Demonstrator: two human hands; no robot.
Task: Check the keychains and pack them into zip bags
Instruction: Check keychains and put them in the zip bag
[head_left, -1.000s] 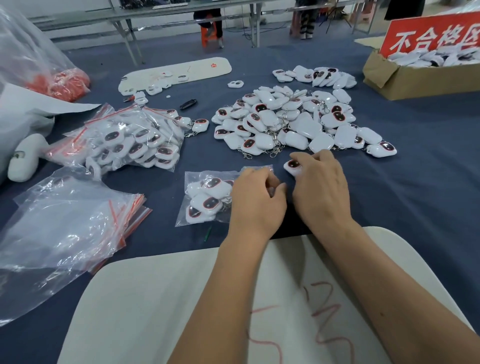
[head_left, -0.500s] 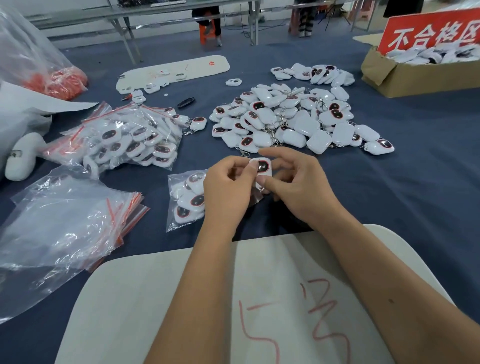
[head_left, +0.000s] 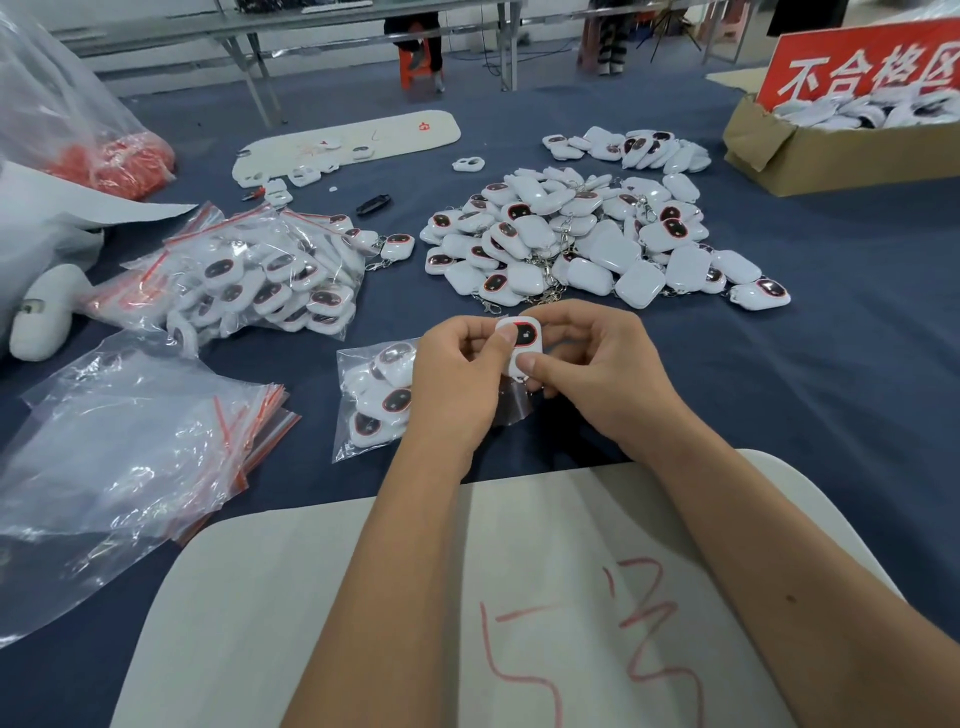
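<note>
Both hands hold one white keychain (head_left: 525, 347) with a dark, red-rimmed face, lifted above the blue table. My left hand (head_left: 457, 384) pinches its upper left edge with the thumb on its face. My right hand (head_left: 597, 374) pinches its lower edge from the right. Under my left hand lies a small zip bag (head_left: 371, 402) with several keychains inside, partly hidden by the hand. A big loose pile of white keychains (head_left: 576, 239) lies just beyond my hands.
A heap of filled zip bags (head_left: 249, 275) lies at the left, and a stack of empty zip bags (head_left: 119, 457) at the near left. A cardboard box (head_left: 810, 150) with a red sign stands far right. A white board (head_left: 519, 597) with red marks lies under my forearms.
My right hand took a keychain from the pile's near edge and brought it back. Both hands have lifted it above the small bag, and now its dark face points up at me.
</note>
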